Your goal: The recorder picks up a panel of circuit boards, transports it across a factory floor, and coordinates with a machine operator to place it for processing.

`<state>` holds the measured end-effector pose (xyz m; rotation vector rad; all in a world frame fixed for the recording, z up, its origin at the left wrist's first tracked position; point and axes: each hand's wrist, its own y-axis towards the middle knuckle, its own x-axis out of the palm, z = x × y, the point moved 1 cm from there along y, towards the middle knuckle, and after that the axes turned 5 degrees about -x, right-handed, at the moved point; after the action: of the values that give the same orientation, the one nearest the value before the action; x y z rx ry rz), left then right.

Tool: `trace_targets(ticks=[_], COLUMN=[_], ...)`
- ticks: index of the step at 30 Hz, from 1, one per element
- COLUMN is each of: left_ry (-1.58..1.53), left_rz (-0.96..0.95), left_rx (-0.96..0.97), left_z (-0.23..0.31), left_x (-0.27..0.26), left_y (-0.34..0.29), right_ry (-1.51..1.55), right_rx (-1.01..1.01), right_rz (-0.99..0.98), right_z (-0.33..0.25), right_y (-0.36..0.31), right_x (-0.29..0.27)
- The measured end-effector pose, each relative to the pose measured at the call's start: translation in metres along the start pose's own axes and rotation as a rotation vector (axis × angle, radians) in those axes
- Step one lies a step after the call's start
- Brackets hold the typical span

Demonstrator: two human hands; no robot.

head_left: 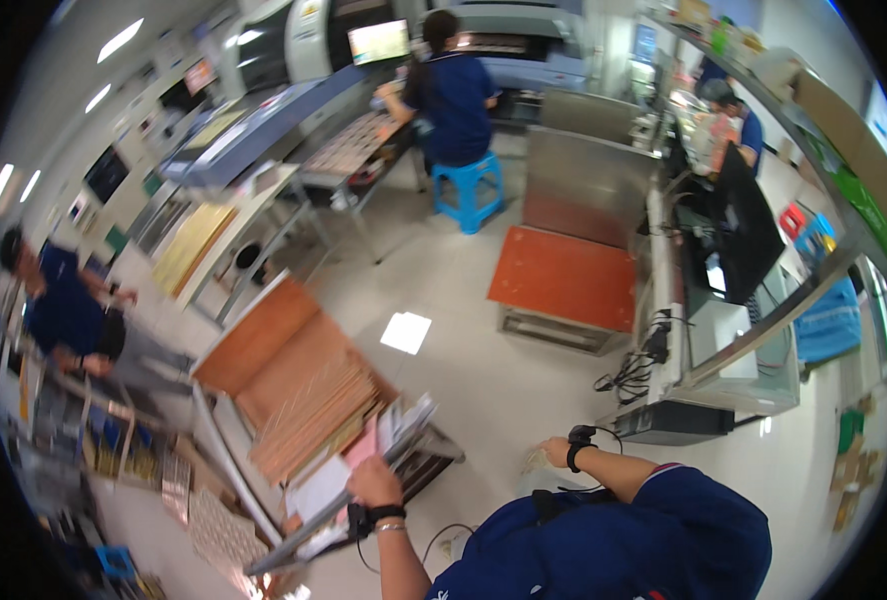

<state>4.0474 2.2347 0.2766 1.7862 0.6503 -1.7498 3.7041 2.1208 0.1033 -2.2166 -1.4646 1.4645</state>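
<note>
Could spill papers (318, 489), lower left, by jolting the cart (308, 530) gripped with left hand (375, 482); cannot tell state of right hand (557, 453).

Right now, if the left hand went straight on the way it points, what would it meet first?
Probably the pink paper on the cart, just beyond the left hand in the picture; depth between them is hard to judge from this one view.

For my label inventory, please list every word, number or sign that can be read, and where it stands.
No text can be read clearly.
Lit monitor: too blurred.
Yellow label on the white machine: too small.
White paper in the cart: no readable marks.
</note>
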Motion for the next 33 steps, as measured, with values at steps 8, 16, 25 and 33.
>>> trace_targets(ticks=[8,16,25,33], left_ry=[0.147,0.058,-0.179,-0.238], left_rz=[0.048,-0.114,-0.168,-0.37], left_rx=[-0.223,0.143,0.26,0.121], left_z=[-0.006,0.042,0.136,0.15], left_x=[0.026,-0.001,0.045,0.08], left_y=[0.022,0.048,0.135,0.174], right_ry=[0.198,0.232,0.046,0.215], right_rx=[0.217,0.246,0.167,0.101], right_rz=[0.16,0.026,-0.117,0.076], right_z=[0.121,0.132,0.146,0.104], right_y=[0.028,0.074,0.185,0.327], right_x=[-0.052,-0.096,-0.187,-0.264])
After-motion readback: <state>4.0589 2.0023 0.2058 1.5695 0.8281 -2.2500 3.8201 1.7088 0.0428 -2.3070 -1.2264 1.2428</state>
